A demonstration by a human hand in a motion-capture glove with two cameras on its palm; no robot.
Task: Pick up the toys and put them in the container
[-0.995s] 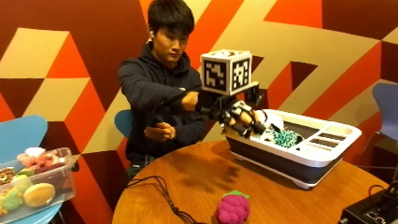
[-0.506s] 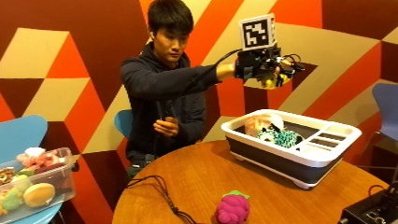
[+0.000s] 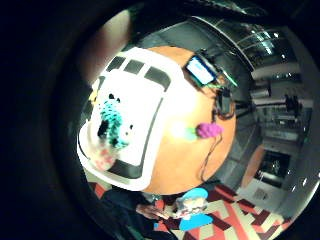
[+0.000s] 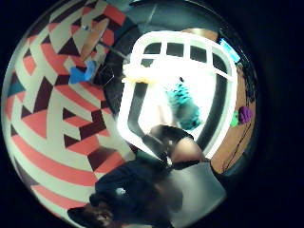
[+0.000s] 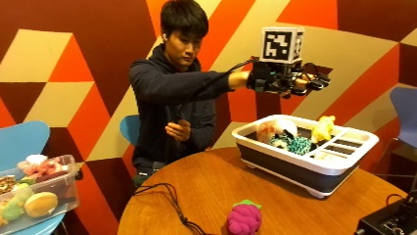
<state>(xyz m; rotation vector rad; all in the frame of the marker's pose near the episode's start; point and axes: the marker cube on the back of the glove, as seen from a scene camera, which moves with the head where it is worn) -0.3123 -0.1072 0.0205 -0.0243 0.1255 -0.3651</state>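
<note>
**Gloved hand raised above container, nothing held**

While the gloved right hand hung in the air above the container, its fingers were spread and relaxed, grasping nothing. Landmark: white-rimmed, dark-walled container on the round wooden desk. Inside the container lay a yellow toy, a teal-and-black toy and a pale rounded toy, all grouped in its large compartment; the slotted section at the far end from the person held nothing I could make out. On the desk in front of the container, well apart from it, sat a pink berry-shaped toy with a green top. A black cable ran across the desk near that toy. The bare left hand was held at the person's chest, away from the container.
</note>
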